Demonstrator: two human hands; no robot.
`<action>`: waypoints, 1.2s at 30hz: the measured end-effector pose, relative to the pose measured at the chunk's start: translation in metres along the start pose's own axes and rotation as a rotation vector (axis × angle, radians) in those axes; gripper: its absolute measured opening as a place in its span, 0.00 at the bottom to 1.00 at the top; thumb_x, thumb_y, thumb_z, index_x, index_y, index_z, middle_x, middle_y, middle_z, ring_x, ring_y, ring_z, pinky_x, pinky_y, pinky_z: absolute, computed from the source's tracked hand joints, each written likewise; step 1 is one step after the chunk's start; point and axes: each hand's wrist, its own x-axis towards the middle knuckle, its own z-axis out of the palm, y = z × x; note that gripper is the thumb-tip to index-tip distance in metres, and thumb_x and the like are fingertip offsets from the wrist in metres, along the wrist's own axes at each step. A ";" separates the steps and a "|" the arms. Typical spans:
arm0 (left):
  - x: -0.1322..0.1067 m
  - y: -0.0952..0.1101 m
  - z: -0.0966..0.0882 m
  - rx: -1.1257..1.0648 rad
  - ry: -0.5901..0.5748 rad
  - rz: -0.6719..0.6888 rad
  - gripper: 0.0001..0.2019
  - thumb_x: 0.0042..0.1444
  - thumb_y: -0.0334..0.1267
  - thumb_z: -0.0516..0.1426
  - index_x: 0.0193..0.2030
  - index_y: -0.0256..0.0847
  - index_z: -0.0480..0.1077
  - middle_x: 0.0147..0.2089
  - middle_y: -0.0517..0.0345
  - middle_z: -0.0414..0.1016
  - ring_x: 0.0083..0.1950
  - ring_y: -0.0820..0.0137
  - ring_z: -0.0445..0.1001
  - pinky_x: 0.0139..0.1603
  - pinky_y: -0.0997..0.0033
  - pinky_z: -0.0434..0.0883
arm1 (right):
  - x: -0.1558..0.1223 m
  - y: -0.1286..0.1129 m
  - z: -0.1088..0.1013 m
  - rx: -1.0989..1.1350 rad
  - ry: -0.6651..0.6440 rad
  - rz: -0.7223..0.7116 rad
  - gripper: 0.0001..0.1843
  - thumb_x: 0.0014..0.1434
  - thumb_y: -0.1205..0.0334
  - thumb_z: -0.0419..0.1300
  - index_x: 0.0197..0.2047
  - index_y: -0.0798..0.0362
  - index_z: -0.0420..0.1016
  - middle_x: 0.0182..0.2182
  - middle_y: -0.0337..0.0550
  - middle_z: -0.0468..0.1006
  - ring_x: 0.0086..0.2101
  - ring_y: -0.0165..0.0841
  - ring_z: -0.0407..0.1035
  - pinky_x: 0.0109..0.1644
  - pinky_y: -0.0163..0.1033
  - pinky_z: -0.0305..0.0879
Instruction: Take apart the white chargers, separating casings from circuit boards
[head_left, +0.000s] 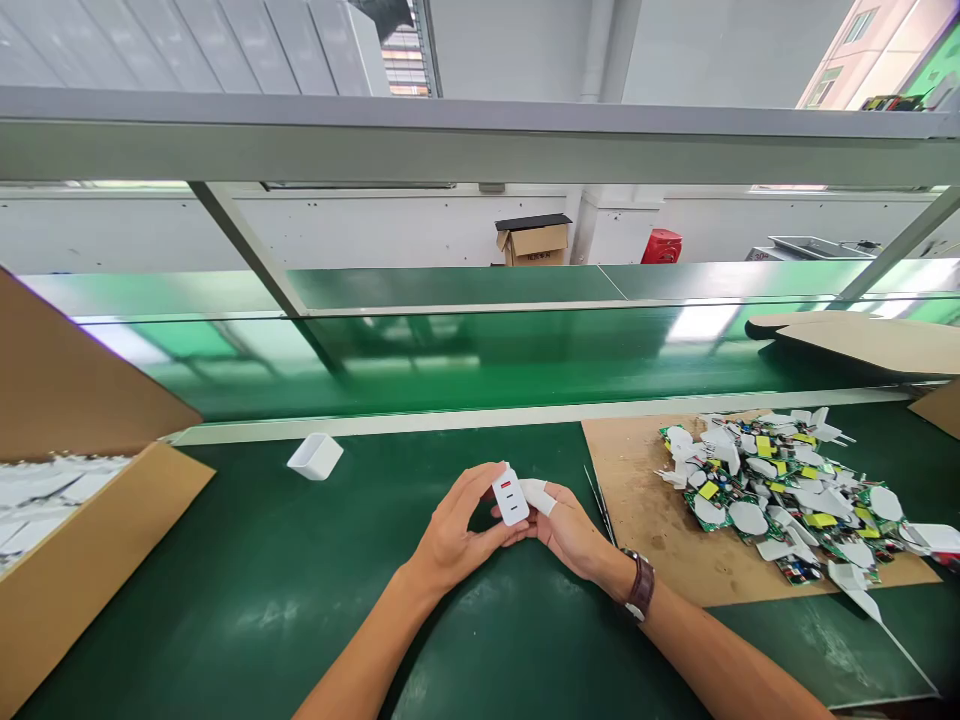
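Between my two hands, above the green table, is a white charger faceplate or block [511, 497] with a red port and two dark ports facing me. My left hand [457, 525] grips it by thumb and fingers on its left side and lower edge. My right hand [566, 530], with white tape round a finger, closes on its right side. A brown-strapped watch [640, 588] is on my right wrist. Tweezers [600, 505] lie just past that wrist. Further left stands a white open charger housing [315, 457], tipped on the table.
A heap of circuit boards with white parts [787, 490] covers a cardboard sheet [630, 450] at right. At left stands an open cardboard box [97, 580] holding white pieces. A conveyor belt [525, 350] runs behind a pale rail, under a shelf beam [480, 145].
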 end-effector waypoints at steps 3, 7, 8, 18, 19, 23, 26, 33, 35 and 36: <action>0.001 0.001 0.000 -0.001 -0.009 0.024 0.27 0.62 0.37 0.65 0.67 0.42 0.65 0.55 0.44 0.77 0.54 0.60 0.80 0.54 0.58 0.81 | 0.000 -0.001 -0.001 -0.002 0.003 0.006 0.28 0.55 0.38 0.69 0.45 0.55 0.81 0.34 0.47 0.83 0.34 0.39 0.77 0.43 0.50 0.76; 0.000 0.001 0.000 0.000 -0.017 0.037 0.29 0.61 0.35 0.65 0.68 0.42 0.64 0.56 0.44 0.77 0.54 0.59 0.80 0.54 0.58 0.80 | -0.001 0.000 -0.001 -0.013 -0.015 0.014 0.27 0.57 0.39 0.68 0.45 0.55 0.81 0.35 0.48 0.83 0.37 0.41 0.78 0.44 0.50 0.76; 0.000 0.000 0.000 -0.001 -0.019 0.039 0.30 0.61 0.35 0.66 0.68 0.42 0.64 0.56 0.44 0.77 0.54 0.59 0.79 0.54 0.58 0.80 | -0.001 0.000 -0.002 -0.015 -0.020 0.013 0.26 0.57 0.39 0.68 0.46 0.54 0.81 0.35 0.48 0.83 0.37 0.42 0.78 0.45 0.51 0.76; -0.007 -0.001 -0.004 -0.174 -0.214 -0.401 0.56 0.50 0.60 0.69 0.78 0.51 0.43 0.73 0.39 0.62 0.71 0.47 0.67 0.68 0.41 0.68 | -0.001 0.004 -0.017 -0.860 0.180 -0.571 0.14 0.65 0.60 0.61 0.53 0.46 0.79 0.50 0.49 0.78 0.48 0.40 0.75 0.52 0.48 0.75; -0.007 -0.001 -0.004 -0.222 -0.248 -0.457 0.58 0.51 0.61 0.68 0.79 0.52 0.39 0.75 0.38 0.59 0.73 0.46 0.63 0.70 0.39 0.65 | -0.002 0.005 -0.020 -0.995 0.154 -0.640 0.16 0.65 0.64 0.59 0.55 0.47 0.78 0.51 0.50 0.77 0.48 0.40 0.75 0.53 0.48 0.75; -0.007 0.001 -0.004 -0.397 -0.323 -0.603 0.60 0.54 0.64 0.65 0.79 0.53 0.28 0.78 0.40 0.54 0.77 0.49 0.55 0.74 0.39 0.57 | -0.003 0.006 -0.026 -1.250 0.034 -0.752 0.24 0.63 0.71 0.56 0.62 0.48 0.71 0.53 0.52 0.76 0.46 0.39 0.76 0.47 0.45 0.78; -0.007 0.000 -0.005 -0.461 -0.302 -0.609 0.60 0.55 0.65 0.63 0.79 0.53 0.24 0.79 0.40 0.52 0.78 0.50 0.53 0.76 0.40 0.52 | -0.004 0.003 -0.023 -1.301 0.045 -0.802 0.23 0.65 0.71 0.56 0.62 0.47 0.70 0.51 0.50 0.77 0.44 0.38 0.77 0.43 0.42 0.79; -0.009 0.000 -0.006 -0.540 -0.234 -0.493 0.59 0.56 0.68 0.60 0.78 0.53 0.23 0.80 0.41 0.46 0.80 0.50 0.48 0.78 0.43 0.45 | -0.005 -0.006 -0.020 -1.253 0.094 -0.898 0.22 0.67 0.71 0.57 0.61 0.45 0.72 0.50 0.50 0.78 0.45 0.38 0.77 0.46 0.42 0.78; -0.009 0.000 -0.005 -0.526 -0.231 -0.494 0.59 0.57 0.68 0.59 0.79 0.52 0.23 0.80 0.40 0.48 0.80 0.51 0.48 0.78 0.43 0.44 | -0.003 -0.004 -0.023 -1.298 0.043 -0.833 0.20 0.67 0.70 0.57 0.60 0.46 0.74 0.47 0.49 0.79 0.41 0.37 0.77 0.42 0.41 0.78; -0.008 -0.001 -0.005 -0.518 -0.235 -0.501 0.59 0.57 0.68 0.59 0.79 0.51 0.23 0.79 0.40 0.49 0.80 0.51 0.48 0.78 0.43 0.44 | -0.002 -0.003 -0.025 -1.308 0.030 -0.813 0.19 0.68 0.69 0.56 0.59 0.47 0.75 0.46 0.49 0.79 0.40 0.36 0.77 0.42 0.41 0.77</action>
